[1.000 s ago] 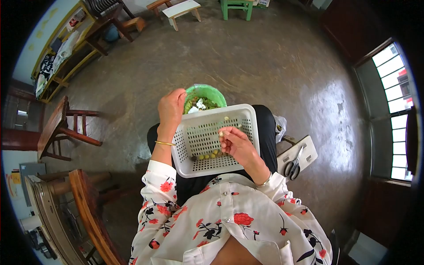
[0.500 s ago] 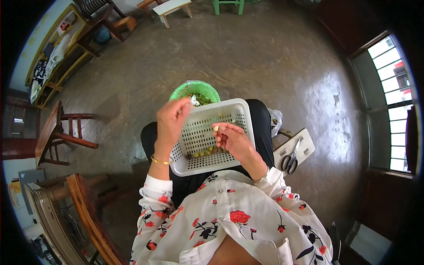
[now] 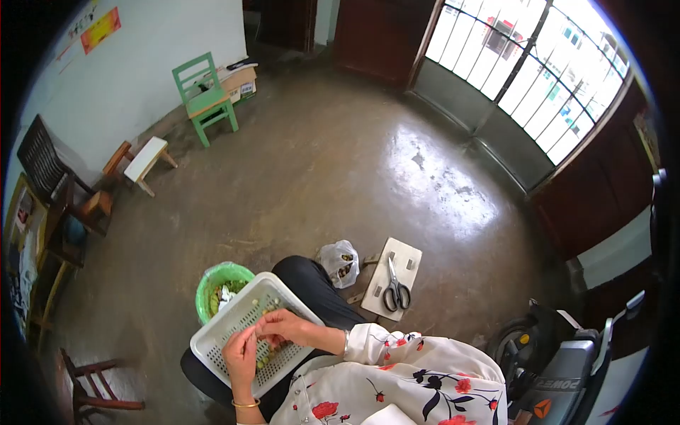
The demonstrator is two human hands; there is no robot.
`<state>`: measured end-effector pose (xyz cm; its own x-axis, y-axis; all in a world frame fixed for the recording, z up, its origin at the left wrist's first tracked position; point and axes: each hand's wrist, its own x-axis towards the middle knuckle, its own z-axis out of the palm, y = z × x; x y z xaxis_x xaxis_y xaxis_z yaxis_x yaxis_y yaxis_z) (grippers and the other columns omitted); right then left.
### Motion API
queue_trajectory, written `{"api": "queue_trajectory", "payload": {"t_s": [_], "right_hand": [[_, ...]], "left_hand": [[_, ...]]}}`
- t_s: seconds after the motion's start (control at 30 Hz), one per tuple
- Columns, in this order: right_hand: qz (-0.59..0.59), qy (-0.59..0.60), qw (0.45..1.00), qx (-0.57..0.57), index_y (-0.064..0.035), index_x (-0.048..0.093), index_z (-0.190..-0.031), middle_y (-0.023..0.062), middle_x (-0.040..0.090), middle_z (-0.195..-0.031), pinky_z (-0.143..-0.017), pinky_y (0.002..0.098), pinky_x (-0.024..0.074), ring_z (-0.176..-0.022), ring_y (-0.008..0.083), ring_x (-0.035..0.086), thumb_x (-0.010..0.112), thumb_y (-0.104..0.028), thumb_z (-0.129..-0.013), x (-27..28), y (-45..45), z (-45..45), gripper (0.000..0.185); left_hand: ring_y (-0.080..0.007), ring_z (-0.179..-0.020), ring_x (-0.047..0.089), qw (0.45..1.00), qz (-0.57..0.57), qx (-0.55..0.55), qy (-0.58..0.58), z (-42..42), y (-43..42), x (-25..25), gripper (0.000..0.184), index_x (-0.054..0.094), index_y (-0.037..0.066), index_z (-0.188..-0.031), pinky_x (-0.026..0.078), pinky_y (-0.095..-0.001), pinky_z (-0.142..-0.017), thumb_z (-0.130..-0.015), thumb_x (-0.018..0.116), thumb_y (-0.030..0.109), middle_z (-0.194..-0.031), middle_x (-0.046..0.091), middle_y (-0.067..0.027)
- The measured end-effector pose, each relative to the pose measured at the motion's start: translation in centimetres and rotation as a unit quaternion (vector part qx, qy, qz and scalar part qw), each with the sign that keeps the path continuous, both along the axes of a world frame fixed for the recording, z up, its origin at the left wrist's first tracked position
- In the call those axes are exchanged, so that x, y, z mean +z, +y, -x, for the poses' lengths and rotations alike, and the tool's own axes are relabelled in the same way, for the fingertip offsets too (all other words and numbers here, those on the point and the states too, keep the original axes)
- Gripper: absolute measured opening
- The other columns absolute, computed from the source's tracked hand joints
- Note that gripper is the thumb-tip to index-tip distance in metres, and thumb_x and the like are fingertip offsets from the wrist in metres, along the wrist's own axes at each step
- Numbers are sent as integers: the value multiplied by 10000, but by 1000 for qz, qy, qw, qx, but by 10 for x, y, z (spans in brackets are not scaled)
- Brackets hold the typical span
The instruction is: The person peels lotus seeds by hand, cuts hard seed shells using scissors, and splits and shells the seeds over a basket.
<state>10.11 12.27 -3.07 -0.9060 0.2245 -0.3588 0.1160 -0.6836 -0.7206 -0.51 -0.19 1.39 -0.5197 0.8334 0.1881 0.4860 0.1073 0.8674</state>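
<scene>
A white perforated basket (image 3: 206,352) rests tilted on my lap, with several small round yellow-green and brownish pieces (image 3: 263,360) inside. Over it, my left hand (image 3: 241,352) and my right hand (image 3: 282,327) meet with pinched fingertips. Whatever lies between the fingers is too small and covered to name. Just beyond the basket, a green-lined bucket (image 3: 203,296) holds green and brown scraps and something white.
Black-handled scissors (image 3: 395,292) lie on a small pale stool (image 3: 411,249) to the right. Beside my knee is a clear plastic bag (image 3: 338,263). A scooter (image 3: 567,368) stands at lower right, a green chair (image 3: 205,99) farther off.
The view has swung right, bringing the scooter and barred door into sight. My left hand has come down from near the bucket to meet my right hand over the basket.
</scene>
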Motion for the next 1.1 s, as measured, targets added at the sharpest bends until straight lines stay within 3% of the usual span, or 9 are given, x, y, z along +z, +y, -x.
{"api": "queue_trajectory", "payload": {"t_s": [0.07,0.3,0.4,0.6,0.67,0.73,0.83,1.1], "right_hand": [[-2,8,1000,-2,-56,614,-832,-22,539,-637,-511,200,422,-548,60,508,612,-220,-873,-4,-2,0,169],[-12,24,999,23,-46,574,-870,7,566,-725,-524,229,488,-561,97,549,588,-239,-877,-17,-5,3,193],[9,-1,994,106,-43,530,-945,36,576,-741,-537,245,505,-595,118,584,523,-229,-894,-12,-4,1,194],[28,21,997,74,-44,530,-908,35,575,-734,-521,242,491,-579,115,570,535,-219,-868,-11,-7,-2,179],[37,22,997,60,-49,532,-895,33,578,-726,-509,242,487,-570,112,565,538,-221,-863,-12,-10,-1,175],[26,28,999,6,-28,537,-804,55,558,-648,-399,262,455,-468,127,533,554,-189,-821,-14,-13,1,163],[24,35,999,-9,-39,534,-777,49,552,-625,-378,251,431,-438,118,512,553,-187,-821,-16,-15,0,155],[-8,48,999,-20,-72,524,-780,23,579,-661,-415,219,450,-491,81,526,552,-220,-846,-21,-14,-5,164]], "left_hand": [[-186,-601,547,999,20,0,45,1,-3,-2,177,654,3,-964,433,-294,-557,-795,600,9,-722,586,-102],[-168,-637,554,999,15,5,50,-3,-9,-11,159,644,-29,-946,428,-270,-591,-806,588,21,-719,582,-93],[-161,-672,566,999,37,6,27,-5,-15,-17,164,645,-38,-943,445,-270,-623,-800,579,10,-748,594,-92],[-168,-696,574,998,38,31,35,-11,-18,-25,200,652,-35,-970,453,-281,-635,-788,575,-8,-766,601,-101],[-194,-691,582,994,25,43,93,-16,-16,-22,219,659,-25,-979,457,-295,-638,-778,573,-13,-768,604,-115],[-203,-688,584,993,20,42,109,-18,-14,-21,220,661,-23,-976,457,-300,-639,-775,571,-14,-769,605,-118],[-214,-684,584,991,19,47,120,-23,-13,-18,221,663,-23,-970,457,-307,-640,-770,570,-13,-769,605,-119],[-229,-684,580,989,37,52,136,-28,-6,-13,207,665,-29,-958,453,-316,-643,-772,578,-7,-774,611,-132]]}}
